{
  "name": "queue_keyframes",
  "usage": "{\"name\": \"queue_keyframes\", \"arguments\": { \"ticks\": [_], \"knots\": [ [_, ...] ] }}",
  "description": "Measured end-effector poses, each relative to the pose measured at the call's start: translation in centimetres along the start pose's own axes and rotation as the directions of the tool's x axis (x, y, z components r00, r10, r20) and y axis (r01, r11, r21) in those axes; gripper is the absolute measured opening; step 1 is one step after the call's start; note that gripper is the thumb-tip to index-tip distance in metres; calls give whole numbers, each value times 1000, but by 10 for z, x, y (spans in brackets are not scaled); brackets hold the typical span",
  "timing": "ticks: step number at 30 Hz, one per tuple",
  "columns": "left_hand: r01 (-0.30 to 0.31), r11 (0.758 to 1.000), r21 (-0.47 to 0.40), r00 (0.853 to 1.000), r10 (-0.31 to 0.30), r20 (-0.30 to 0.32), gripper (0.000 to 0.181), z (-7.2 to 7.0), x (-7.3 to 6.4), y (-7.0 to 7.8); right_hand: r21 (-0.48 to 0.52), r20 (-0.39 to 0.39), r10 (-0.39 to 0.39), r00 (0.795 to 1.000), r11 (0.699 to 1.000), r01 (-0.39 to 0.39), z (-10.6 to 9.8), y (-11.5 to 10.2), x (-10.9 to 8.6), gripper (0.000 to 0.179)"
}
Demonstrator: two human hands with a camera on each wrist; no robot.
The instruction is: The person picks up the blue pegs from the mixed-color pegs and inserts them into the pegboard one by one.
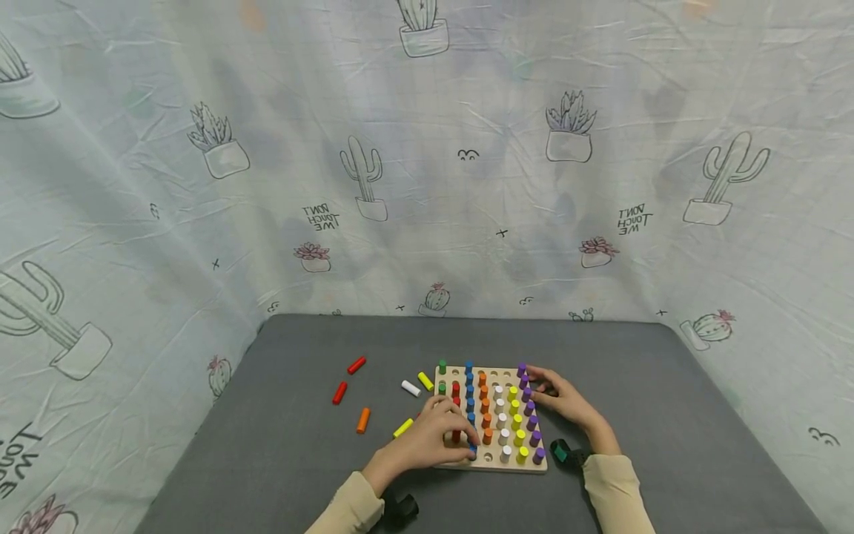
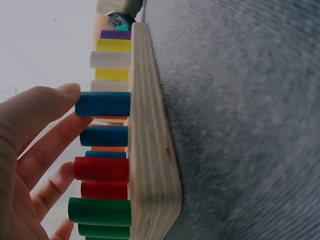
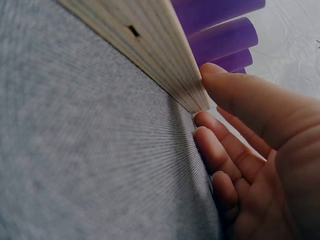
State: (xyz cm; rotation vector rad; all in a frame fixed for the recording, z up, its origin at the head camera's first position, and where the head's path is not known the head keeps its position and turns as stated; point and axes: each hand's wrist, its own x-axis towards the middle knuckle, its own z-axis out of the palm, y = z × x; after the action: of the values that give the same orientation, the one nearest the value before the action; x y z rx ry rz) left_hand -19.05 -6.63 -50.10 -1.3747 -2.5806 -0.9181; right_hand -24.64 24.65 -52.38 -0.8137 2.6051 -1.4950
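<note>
A wooden pegboard [image 1: 495,468] lies on the table, filled with columns of green, red, blue, orange, white, yellow and purple pegs. My left hand [image 1: 430,436] is over its front left part. In the left wrist view, that hand's thumb and index finger pinch the top of a blue peg [image 2: 102,104], which stands at the board's front edge. The other left fingers spread beside red pegs [image 2: 101,169] and green pegs [image 2: 100,212]. At the right edge, my right hand [image 1: 567,404] grips the board, thumb on the rim near the purple pegs [image 3: 225,40], curled fingertips against its side.
Left of the board lie loose pegs: red pegs [image 1: 339,392], an orange peg [image 1: 363,420], a white peg [image 1: 411,389] and yellow pegs [image 1: 403,428]. A grey cloth [image 1: 287,475] covers the table. A cactus-print curtain [image 1: 414,222] hangs behind it.
</note>
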Motion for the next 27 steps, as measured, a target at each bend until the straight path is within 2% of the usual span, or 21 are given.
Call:
{"name": "queue_keyframes", "arguments": {
  "ticks": [3,10,19,22,25,27],
  "knots": [
    [-6,1000,-6,1000,6,-10,11,-2,1,-2,-1,-8,0,1000,1000,0,-1,-4,-1,46],
    [4,1000,3,1000,-4,-22,14,-7,0,-9,-31,-40,38,999,999,-39,3,16,1,46],
    [71,995,-66,997,-72,-9,11,-17,2,-19,-9,-53,16,998,1000,-17,-7,-2,0,43],
    [83,992,-95,996,-85,-14,12,-22,0,-25,-9,-73,31,997,999,-31,-7,3,0,43],
    [91,988,-125,995,-96,-32,14,-27,-3,-32,-9,-94,32,995,999,-33,-6,18,2,42],
    [89,990,-111,994,-95,-53,14,-30,-6,-40,-4,-110,47,993,999,-48,-5,28,3,41]
  ]
}}
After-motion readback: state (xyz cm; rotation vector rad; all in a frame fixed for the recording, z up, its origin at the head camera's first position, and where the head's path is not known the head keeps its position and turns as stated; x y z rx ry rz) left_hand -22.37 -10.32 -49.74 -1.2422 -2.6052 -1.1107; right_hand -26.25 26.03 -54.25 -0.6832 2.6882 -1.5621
